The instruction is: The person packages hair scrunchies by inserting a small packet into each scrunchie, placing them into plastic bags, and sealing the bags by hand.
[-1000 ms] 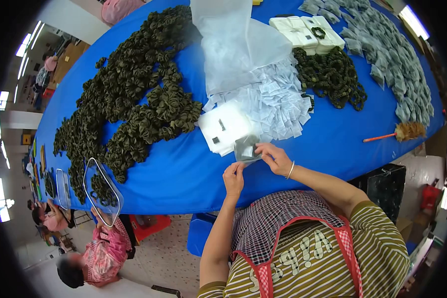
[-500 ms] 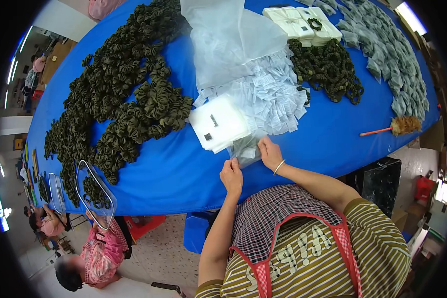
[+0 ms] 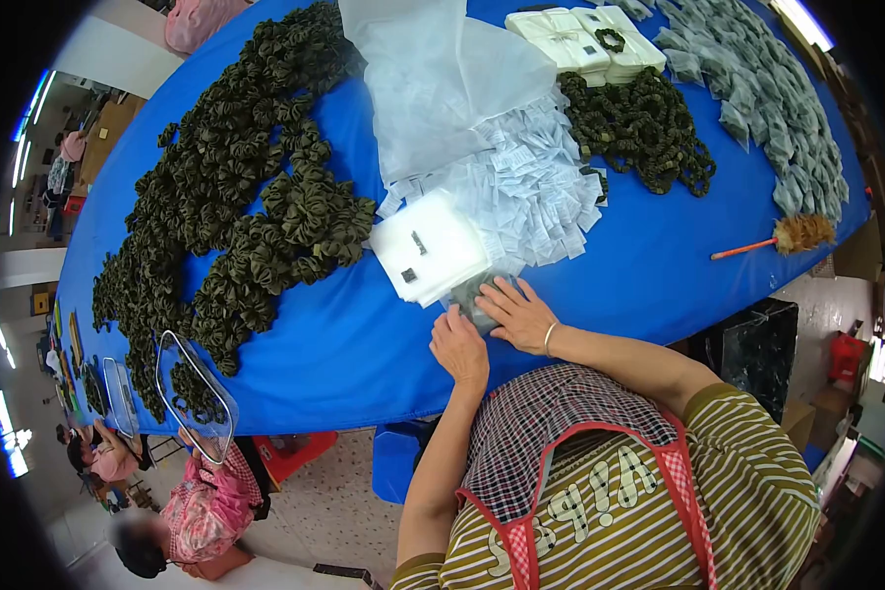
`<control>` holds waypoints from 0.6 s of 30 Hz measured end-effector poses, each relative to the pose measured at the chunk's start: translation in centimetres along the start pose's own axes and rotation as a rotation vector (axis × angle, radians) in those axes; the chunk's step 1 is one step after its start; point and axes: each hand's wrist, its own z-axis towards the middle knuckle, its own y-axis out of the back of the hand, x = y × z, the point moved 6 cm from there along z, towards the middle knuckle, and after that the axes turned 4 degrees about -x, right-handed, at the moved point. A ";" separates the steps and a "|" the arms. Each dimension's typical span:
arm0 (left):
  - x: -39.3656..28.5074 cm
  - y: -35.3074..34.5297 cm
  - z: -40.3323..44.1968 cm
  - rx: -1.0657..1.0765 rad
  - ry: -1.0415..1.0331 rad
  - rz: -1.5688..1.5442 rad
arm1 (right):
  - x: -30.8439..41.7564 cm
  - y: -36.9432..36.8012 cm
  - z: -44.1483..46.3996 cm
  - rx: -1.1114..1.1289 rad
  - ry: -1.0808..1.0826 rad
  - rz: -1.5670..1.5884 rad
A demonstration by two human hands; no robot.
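Observation:
A small clear bag [image 3: 475, 293] with something dark inside lies at the table's near edge, partly covered by both hands. My right hand [image 3: 521, 317] rests flat on it with fingers stretched out. My left hand [image 3: 459, 346] touches the bag's left side, its fingers close together; whether they pinch it is hidden. Just beyond is a stack of white bags [image 3: 429, 246] with dark printed marks. Many small white packets [image 3: 546, 187] are heaped behind it, beside a large translucent sheet [image 3: 418, 108].
Dark green scrunchies [image 3: 206, 187] cover the table's left side. More dark bands [image 3: 644, 133], tied white bundles [image 3: 585, 44] and filled bags [image 3: 777, 108] lie right. A duster [image 3: 801, 236] is near the right edge. A person in pink [image 3: 206, 516] sits lower left.
My right hand has gone from gripping the bag's edge to lying flat over it. My left hand has shifted slightly, and the bag now lies lower against the table.

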 end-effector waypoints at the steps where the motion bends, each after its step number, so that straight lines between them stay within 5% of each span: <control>1: 0.6 -0.5 0.0 0.030 0.076 -0.004 | 0.0 -0.9 -0.1 0.057 0.040 -0.043; 6: 3.4 -1.2 -0.8 0.088 0.313 -0.096 | -1.8 2.1 -0.3 -0.147 -0.184 0.217; 9: 2.9 -0.8 -1.0 0.095 0.378 -0.257 | -4.0 0.5 -1.4 -0.036 -0.906 0.619; 10: 2.3 -1.3 -1.3 0.106 0.342 -0.323 | -4.7 -1.6 -1.7 -0.103 -0.967 0.574; 13: 2.1 -2.2 -1.5 0.168 0.370 -0.488 | -4.1 -2.8 -0.2 0.148 -1.042 0.890; 17: 3.4 -2.0 -1.4 0.189 0.544 -0.810 | -4.1 -2.6 0.0 0.118 -0.843 1.086; 18: 3.6 -1.9 -1.3 0.179 0.568 -0.865 | -4.6 0.0 0.2 0.287 -0.951 1.217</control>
